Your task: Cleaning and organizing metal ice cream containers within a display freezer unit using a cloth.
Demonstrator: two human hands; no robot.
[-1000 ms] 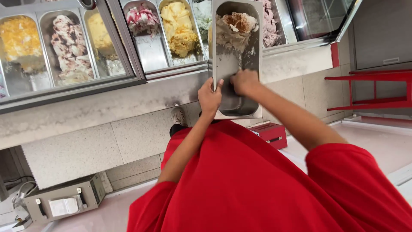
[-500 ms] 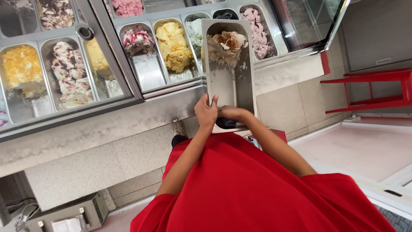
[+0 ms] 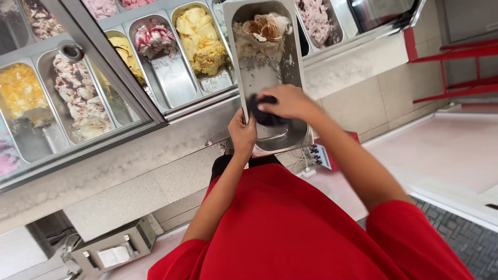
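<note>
One long metal tub [image 3: 270, 78] held out over the display case, long axis pointing away from the body — left hand [image 3: 242, 134] clamped on its near-left rim, right hand [image 3: 288, 102] closed round one dark cloth [image 3: 263, 115] inside, ice cream [image 3: 263, 30] at the far end.

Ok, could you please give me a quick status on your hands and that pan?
Left hand gripping steel pan edge. Right hand pressing dark cloth inside. Nothing in the way.

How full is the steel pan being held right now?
Mostly empty. The steel pan has ice cream only at its far end; bare metal shows nearer the right hand, which holds a dark cloth inside it.
</note>
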